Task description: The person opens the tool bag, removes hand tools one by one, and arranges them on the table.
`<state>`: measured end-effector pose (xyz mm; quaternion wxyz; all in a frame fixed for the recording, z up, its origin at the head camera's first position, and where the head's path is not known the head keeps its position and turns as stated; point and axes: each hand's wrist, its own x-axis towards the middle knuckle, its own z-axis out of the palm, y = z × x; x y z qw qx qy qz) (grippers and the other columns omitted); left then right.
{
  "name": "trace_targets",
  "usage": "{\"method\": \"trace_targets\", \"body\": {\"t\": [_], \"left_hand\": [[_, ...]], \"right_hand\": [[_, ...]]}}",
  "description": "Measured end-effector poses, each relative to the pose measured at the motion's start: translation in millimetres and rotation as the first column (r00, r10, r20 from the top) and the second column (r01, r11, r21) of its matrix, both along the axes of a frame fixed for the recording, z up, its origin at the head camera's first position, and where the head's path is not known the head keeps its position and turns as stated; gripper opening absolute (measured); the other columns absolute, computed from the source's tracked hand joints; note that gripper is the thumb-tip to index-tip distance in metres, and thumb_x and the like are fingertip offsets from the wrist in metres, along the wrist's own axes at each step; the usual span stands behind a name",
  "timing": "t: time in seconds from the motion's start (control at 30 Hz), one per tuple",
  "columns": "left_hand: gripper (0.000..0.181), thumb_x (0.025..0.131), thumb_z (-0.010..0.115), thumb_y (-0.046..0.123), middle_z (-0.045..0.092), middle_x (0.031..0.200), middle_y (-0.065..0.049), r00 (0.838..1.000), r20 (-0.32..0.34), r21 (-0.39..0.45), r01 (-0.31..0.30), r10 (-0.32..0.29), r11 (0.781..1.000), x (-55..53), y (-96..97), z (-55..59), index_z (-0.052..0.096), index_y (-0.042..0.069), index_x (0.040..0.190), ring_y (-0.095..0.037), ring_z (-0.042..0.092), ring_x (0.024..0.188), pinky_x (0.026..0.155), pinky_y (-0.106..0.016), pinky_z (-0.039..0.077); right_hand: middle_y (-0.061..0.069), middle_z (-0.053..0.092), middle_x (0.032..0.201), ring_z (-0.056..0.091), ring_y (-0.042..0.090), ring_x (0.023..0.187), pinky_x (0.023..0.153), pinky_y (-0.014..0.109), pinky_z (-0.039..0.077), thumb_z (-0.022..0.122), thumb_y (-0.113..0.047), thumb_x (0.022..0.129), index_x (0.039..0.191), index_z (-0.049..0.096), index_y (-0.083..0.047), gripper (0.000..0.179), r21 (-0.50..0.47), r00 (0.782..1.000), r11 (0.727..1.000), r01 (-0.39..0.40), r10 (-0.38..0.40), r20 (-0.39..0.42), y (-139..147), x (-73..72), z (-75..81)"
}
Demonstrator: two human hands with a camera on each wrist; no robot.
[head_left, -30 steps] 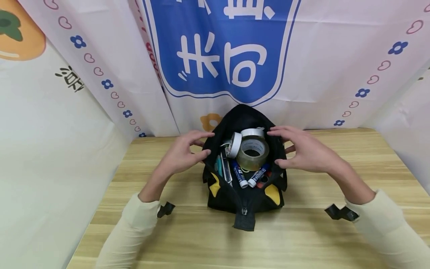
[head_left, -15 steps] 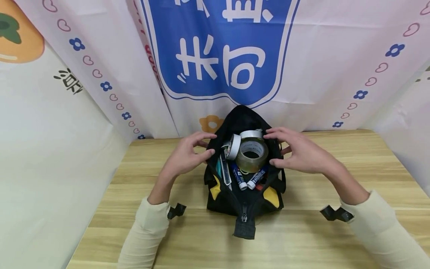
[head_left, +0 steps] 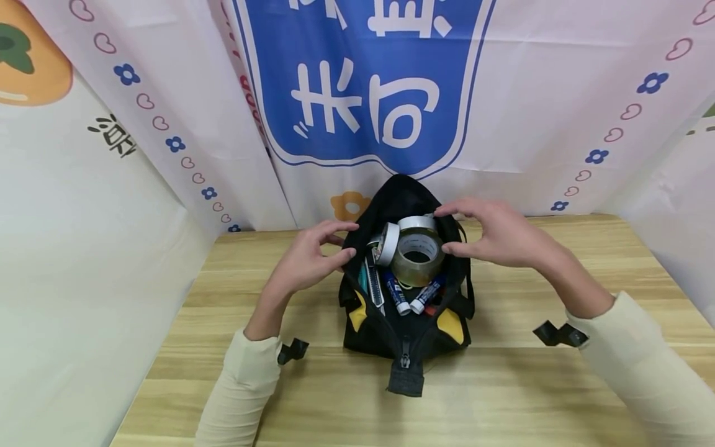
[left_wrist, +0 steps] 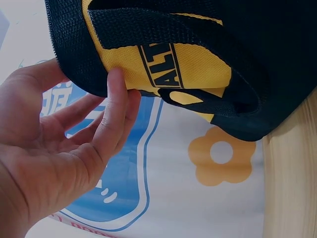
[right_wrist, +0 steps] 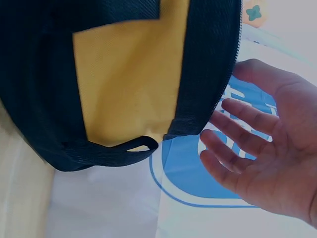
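Note:
A black-and-yellow tool bag (head_left: pixel 380 335) stands unzipped on the table. My left hand (head_left: pixel 313 254) holds its left rim; in the left wrist view, that hand's fingers (left_wrist: pixel 115 114) lie along the outside while another digit goes behind the edge. At the right rim is my right hand (head_left: pixel 503 234), fingers spread and gripping nothing, its thumb tip at the zipper edge. Inside lie a clear tape roll (head_left: pixel 418 273), white tape rolls (head_left: pixel 389 243) at its left and behind, two blue-and-white glue tubes (head_left: pixel 398 294), and a utility knife (head_left: pixel 375 287). Some items below are partly hidden.
The wooden table (head_left: pixel 491 403) extends around the bag. A printed white curtain (head_left: pixel 519 124) with a blue emblem hangs right behind it, and a white sheet (head_left: pixel 84 248) borders the left side. Black wrist mounts (head_left: pixel 560 334) stick out from both sleeves.
My right hand has lifted off the right rim and moved up, its fingers straightening. The left hand stays at the left rim, having shifted slightly right. The bag's front zipper tab sits slightly lower.

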<state>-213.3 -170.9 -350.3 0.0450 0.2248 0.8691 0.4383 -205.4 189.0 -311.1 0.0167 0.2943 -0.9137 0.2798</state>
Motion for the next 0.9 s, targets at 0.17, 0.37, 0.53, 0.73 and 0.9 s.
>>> {"method": "trace_targets", "body": {"t": [0.17, 0.37, 0.53, 0.73, 0.9], "left_hand": [[0.045, 0.102, 0.073, 0.017, 0.063, 0.147, -0.009, 1.0, -0.012, -0.011, -0.004, 0.004, 1.0, -0.9, -0.5, -1.2, 0.066, 0.015, 0.146, -0.035, 0.069, 0.126, 0.073, -0.037, 0.067], [0.045, 0.102, 0.073, 0.017, 0.063, 0.147, -0.009, 1.0, -0.01, -0.013, -0.01, 0.01, 1.0, -1.6, -1.2, -2.7, 0.066, 0.016, 0.146, -0.035, 0.069, 0.127, 0.073, -0.035, 0.067], [0.045, 0.102, 0.073, 0.017, 0.063, 0.147, -0.009, 1.0, 0.0, -0.01, -0.014, 0.014, 1.0, -1.4, -0.9, -2.2, 0.066, 0.016, 0.146, -0.035, 0.069, 0.127, 0.075, -0.035, 0.067], [0.045, 0.101, 0.073, 0.017, 0.063, 0.147, -0.009, 1.0, 0.003, -0.008, -0.015, 0.015, 1.0, -0.2, -1.0, -2.0, 0.066, 0.015, 0.146, -0.035, 0.07, 0.126, 0.075, -0.035, 0.067], [0.045, 0.101, 0.073, 0.016, 0.063, 0.147, -0.009, 1.0, 0.002, -0.005, -0.008, 0.008, 1.0, -0.7, -2.2, -2.6, 0.065, 0.015, 0.146, -0.035, 0.07, 0.126, 0.076, -0.036, 0.067]], "right_hand": [[0.014, 0.07, 0.142, 0.068, 0.04, 0.127, 0.11, 0.059, 0.055, 0.086, -0.016, 0.092, 0.14, 0.068, -0.006, 0.053, -0.009, 0.996, 0.997, -0.076, 0.076, -0.04, -9.0, -14.6, 8.8], [0.011, 0.069, 0.142, 0.069, 0.035, 0.126, 0.11, 0.056, 0.056, 0.088, -0.014, 0.091, 0.139, 0.068, -0.008, 0.052, -0.028, 0.987, 0.987, -0.16, 0.16, 0.006, -21.4, -31.8, 13.5], [0.011, 0.069, 0.143, 0.07, 0.035, 0.128, 0.11, 0.053, 0.057, 0.088, -0.016, 0.091, 0.14, 0.069, -0.009, 0.052, -0.059, 0.973, 0.975, -0.214, 0.219, 0.079, -29.4, -47.0, 11.9], [0.012, 0.071, 0.141, 0.067, 0.033, 0.133, 0.111, 0.048, 0.057, 0.086, -0.012, 0.092, 0.139, 0.07, -0.008, 0.05, -0.127, 0.941, 0.953, -0.276, 0.295, 0.165, -38.2, -65.3, 6.2], [0.013, 0.07, 0.141, 0.068, 0.031, 0.131, 0.109, 0.047, 0.058, 0.085, -0.01, 0.093, 0.138, 0.071, -0.007, 0.048, -0.089, 0.937, 0.955, -0.282, 0.294, 0.186, -48.2, -79.1, 3.3]]}}
